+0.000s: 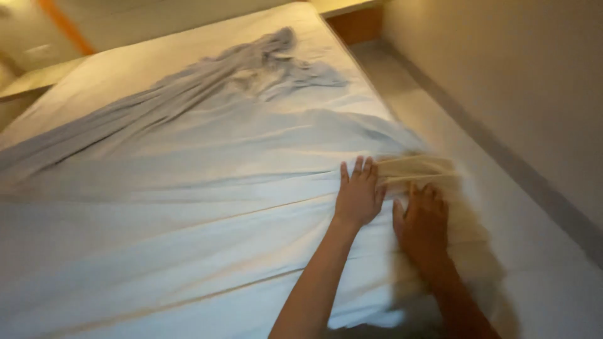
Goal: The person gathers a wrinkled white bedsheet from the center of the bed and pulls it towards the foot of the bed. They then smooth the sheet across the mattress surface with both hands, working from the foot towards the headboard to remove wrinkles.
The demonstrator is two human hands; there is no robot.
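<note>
White bed sheet [188, 207] — spread flat, long creases, bunched wrinkles toward far corner

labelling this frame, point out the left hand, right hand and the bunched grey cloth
left hand [359, 196], head view, back of the hand
right hand [423, 221], head view, back of the hand
bunched grey cloth [264, 63], head view, its crumpled far end

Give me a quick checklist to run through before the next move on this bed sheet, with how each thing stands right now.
1. Left hand flat on the sheet, fingers spread: ok.
2. Right hand on the sheet at the bed's right edge: ok, though blurred.
3. Sheet smooth by the hands: not ok, long creases run across it.
4. Far end of the bed flat: not ok, a bunched grey cloth lies there.
5. Sheet edge tucked under the mattress on the right side: cannot tell, motion blur hides it.
6. Floor strip beside the bed free of things: ok as far as it shows.
</note>
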